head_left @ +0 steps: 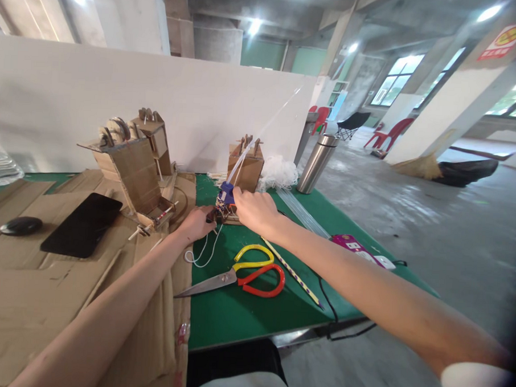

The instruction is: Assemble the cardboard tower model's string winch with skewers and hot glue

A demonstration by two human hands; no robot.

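Note:
My right hand (257,209) is closed on a blue glue gun (226,193), and a long clear glue stick (267,125) slants up out of its back. Just left of it, my left hand (200,220) has its fingers bent together at the low front of a small cardboard model (247,167). What those fingers pinch is dark and too small to make out. The gun's nozzle is hidden between the hands. A loop of white string (201,262) hangs below my left hand onto the green table top (230,323).
Scissors (237,275) and a pencil (295,275) lie in front of my hands. Another cardboard model (135,168), a black phone (82,224) and a mouse (21,226) rest on cardboard sheets at left. A steel flask (318,165) stands right, near more glue sticks (304,212).

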